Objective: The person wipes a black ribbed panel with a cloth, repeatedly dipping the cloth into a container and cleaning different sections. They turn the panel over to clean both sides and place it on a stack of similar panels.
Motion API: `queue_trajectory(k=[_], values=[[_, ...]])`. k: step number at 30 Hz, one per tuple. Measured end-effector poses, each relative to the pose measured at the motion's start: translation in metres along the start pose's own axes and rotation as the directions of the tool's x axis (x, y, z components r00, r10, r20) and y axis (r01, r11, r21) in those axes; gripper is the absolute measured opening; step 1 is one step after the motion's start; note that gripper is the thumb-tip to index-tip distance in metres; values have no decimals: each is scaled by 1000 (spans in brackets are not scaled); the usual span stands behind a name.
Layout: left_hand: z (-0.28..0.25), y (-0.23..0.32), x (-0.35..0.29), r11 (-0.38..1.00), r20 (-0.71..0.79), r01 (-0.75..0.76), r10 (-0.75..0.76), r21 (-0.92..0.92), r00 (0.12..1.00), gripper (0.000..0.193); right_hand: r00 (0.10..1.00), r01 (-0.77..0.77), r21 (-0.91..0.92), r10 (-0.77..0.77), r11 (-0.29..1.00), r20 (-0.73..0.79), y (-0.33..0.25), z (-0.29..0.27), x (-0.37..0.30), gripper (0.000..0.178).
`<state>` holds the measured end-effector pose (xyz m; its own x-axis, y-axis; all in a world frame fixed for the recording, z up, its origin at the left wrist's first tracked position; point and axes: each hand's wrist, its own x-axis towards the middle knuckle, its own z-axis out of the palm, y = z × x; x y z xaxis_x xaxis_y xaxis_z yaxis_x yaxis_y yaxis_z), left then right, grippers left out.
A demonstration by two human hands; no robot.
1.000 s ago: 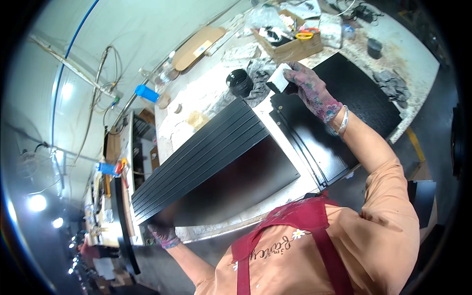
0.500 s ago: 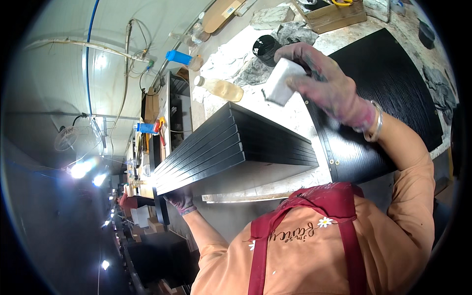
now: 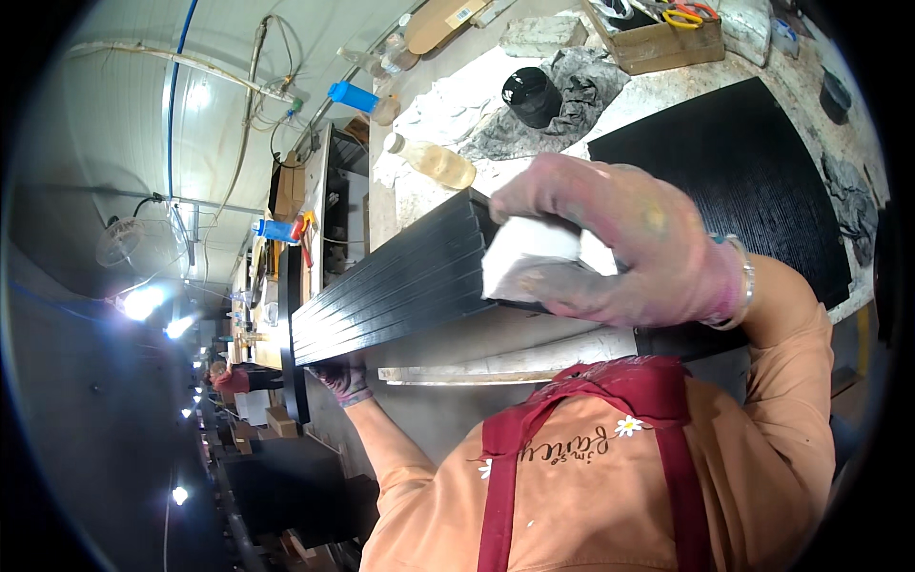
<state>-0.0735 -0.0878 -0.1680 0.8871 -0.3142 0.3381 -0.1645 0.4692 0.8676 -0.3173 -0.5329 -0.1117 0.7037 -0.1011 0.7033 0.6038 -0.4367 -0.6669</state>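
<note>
My right hand (image 3: 629, 243), in a stained glove, is closed on a white sponge block (image 3: 534, 255). The sponge lies against the near end of a stack of black boards (image 3: 400, 272), whose layered edges run away to the left. At the left end of that stack, my gloved left hand (image 3: 345, 379) grips the underside, its fingertips hidden by the boards. Right of the stack, a large black panel with a grained surface (image 3: 724, 172) lies on the table, partly covered by my right hand.
A pot of black liquid (image 3: 532, 95) stands on a crumpled, stained cloth (image 3: 596, 91). Left of it lies a bottle of pale yellow liquid (image 3: 434, 160). A wooden box (image 3: 667, 46) with scissors (image 3: 688, 14) sits at the far side, and a dark cup (image 3: 835, 95) at the far right.
My right hand has come down and nearer with the sponge, from above the table to the stack's near end. My left hand keeps its place under the stack.
</note>
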Motion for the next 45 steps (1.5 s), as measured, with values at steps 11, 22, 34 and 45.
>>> queue_trajectory(k=[11,22,34,45], values=[[2,3,-22,999,-278,40,-41,-11,960,66,997,57,126,-63,990,42,-30,-4,2,42],[-7,3,-17,983,-6,77,-79,-166,997,56,993,114,-57,-112,992,34,-31,5,8,42],[-8,4,-18,989,66,-5,-4,146,998,55,995,94,-126,-91,988,29,-30,-10,0,37],[3,4,-18,984,-164,83,-109,-159,980,68,963,171,-392,-237,904,-126,4,-1,20,43]])
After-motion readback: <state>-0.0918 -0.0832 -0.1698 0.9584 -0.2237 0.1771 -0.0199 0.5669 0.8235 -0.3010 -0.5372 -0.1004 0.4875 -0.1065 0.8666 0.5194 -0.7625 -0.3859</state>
